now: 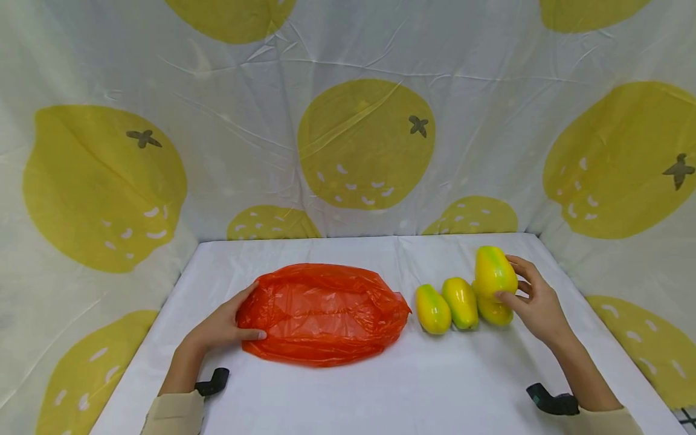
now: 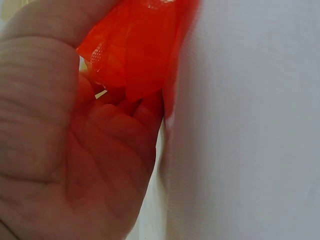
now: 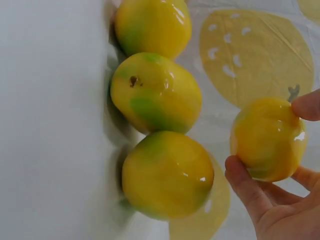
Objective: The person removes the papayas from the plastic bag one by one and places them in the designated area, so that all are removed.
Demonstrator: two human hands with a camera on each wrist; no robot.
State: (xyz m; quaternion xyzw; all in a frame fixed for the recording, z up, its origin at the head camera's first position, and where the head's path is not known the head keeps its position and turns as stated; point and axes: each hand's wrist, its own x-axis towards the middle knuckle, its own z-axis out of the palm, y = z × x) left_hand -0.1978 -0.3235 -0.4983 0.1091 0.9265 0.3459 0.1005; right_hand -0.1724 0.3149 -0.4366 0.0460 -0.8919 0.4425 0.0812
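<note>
A red plastic bag (image 1: 321, 314) lies spread on the white table, its mouth facing up. My left hand (image 1: 223, 320) grips the bag's left end, thumb at the front and fingers at the back; in the left wrist view red plastic (image 2: 145, 55) sits between thumb and fingers, the fingertips partly hidden. My right hand (image 1: 535, 302) holds a glossy yellow-green papaya (image 1: 495, 270) by its sides, raised off the table. Below and left of it, three similar papayas stand in a row: the left one (image 1: 433, 309), the middle one (image 1: 460, 304) and the right one (image 1: 495, 313), partly covered.
The white tabletop (image 1: 348, 399) stretches in front of the bag and fruit. Hanging cloth (image 1: 489, 121) with a yellow fruit print encloses the back and both sides. A black strap-like piece sits at each wrist.
</note>
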